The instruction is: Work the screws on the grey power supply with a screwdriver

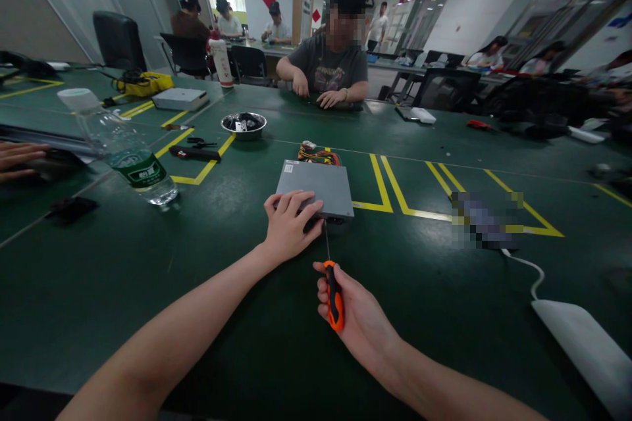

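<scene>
A grey metal power supply unit (316,183) lies on the green table, with a bundle of coloured wires (318,154) at its far side. My left hand (291,223) grips its near left part, fingers over the top and thumb at the front edge. My right hand (350,306) is closed around the orange and black handle of a screwdriver (334,299). The screwdriver's thin shaft points away from me, and its tip meets the near face of the unit, beside my left thumb. What the tip touches there is too small to make out.
To the left stand a water bottle (135,161), a metal bowl (243,125) with small dark parts, and a black tool (194,153). At right are a blurred-out device (484,220) and a white cabled device (585,339). A person (330,59) sits opposite; another person's hand (20,158) is at far left.
</scene>
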A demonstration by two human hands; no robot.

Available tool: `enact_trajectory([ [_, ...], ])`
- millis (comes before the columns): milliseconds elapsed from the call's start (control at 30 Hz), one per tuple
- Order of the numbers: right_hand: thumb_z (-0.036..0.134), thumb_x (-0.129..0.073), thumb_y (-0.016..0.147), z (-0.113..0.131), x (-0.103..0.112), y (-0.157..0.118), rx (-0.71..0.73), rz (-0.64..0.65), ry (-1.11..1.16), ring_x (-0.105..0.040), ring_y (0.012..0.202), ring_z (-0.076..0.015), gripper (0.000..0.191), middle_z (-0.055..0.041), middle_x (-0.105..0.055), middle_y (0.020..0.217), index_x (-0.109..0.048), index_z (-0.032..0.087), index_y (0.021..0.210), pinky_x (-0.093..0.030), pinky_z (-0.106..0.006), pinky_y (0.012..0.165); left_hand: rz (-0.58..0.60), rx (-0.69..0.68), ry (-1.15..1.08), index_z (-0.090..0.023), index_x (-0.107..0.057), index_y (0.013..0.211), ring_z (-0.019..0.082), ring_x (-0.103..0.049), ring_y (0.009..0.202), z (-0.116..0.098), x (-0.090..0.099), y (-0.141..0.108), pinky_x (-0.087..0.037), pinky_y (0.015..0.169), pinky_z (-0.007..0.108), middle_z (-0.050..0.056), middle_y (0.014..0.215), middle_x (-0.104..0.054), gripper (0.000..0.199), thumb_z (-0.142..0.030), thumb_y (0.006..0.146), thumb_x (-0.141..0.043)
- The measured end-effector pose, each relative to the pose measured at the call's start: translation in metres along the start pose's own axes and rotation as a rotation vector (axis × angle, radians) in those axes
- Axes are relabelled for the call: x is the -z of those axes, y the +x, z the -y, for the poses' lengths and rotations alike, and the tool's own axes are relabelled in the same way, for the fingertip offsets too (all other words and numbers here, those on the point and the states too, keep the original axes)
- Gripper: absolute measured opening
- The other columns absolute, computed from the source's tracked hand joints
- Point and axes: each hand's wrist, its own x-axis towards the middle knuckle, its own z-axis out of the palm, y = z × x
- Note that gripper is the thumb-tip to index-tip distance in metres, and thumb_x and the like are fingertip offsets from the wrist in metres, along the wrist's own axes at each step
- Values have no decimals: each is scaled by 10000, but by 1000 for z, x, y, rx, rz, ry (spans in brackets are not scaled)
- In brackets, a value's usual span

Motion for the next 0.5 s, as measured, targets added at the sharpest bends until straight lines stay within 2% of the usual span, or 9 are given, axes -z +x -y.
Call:
enact_trajectory([
  [100,229,-619,765,-2,-1,-2,49,35,46,-488,560,-69,110,-10,-560,702,-610,144,834,-387,-172,481,-2,5,2,-272,-571,1040,246,-471,1103,0,0,0,-223,910,454,46,1170,-575,249,-340,803,-532],
  [200,167,-661,717,-4,-4,-5,87,39,91,-478,551,-57,82,3,-548,681,-587,138,736,-377,-156,478,3,2,-3,-269,-568,1044,238,-475,1102,1,1,0,-227,917,451,42,1172,-575,252,-340,805,-532],
  [333,223,-579,795,-5,-10,-7,45,6,119,-507,574,-75,103,-15,-563,701,-610,126,810,-428,-191,535,-1,1,-4,-270,-568,1051,243,-475,1112,0,1,0,-208,944,465,48,1174,-578,259,-332,801,-543],
  [400,250,-532,827,-5,-11,-7,6,-8,107,-516,582,-87,157,-19,-559,692,-618,125,865,-446,-217,562,-7,-17,3,-267,-566,1053,246,-465,1140,0,1,0,-165,978,485,49,1187,-576,251,-326,811,-534],
  [500,293,-520,831,-6,-10,-6,-16,-6,89,-503,570,-88,203,-19,-551,688,-618,140,921,-424,-210,525,-9,-73,10,-255,-554,1066,243,-442,1187,0,2,1,-85,1025,509,45,1227,-558,242,-298,833,-505],
])
